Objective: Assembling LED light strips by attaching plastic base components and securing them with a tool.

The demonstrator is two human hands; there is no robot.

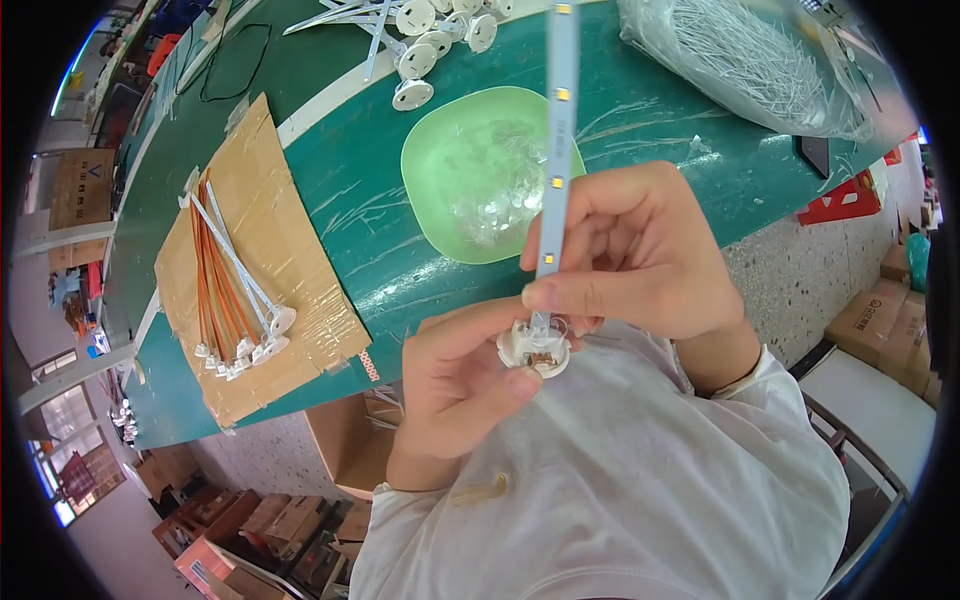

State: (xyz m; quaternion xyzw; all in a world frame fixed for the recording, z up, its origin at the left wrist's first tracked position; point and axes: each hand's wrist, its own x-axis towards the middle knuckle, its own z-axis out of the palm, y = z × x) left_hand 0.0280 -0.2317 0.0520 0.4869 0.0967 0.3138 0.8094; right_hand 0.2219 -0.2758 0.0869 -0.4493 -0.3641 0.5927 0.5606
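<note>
My left hand (450,375) pinches a small round white plastic cap (545,368) between thumb and fingers. Metal bits show inside the cap's open side. Just above it, my right hand (655,265) grips a narrow LED strip board (561,125) near its lower end, thumb in front. The strip stands almost upright, dotted with small yellow LEDs. Its lower end meets the cap, and some clear, thin material shows at the joint; whether it is fixed there I cannot tell. Beyond my hands sits a light green bowl (425,150) with small clear pieces in it.
On the green table (350,235), a cardboard sheet (290,190) at left carries orange and white strips with white ends (215,275). Strips with round white caps (415,60) are piled at the back. A clear bag of thin white wires (750,65) lies at back right.
</note>
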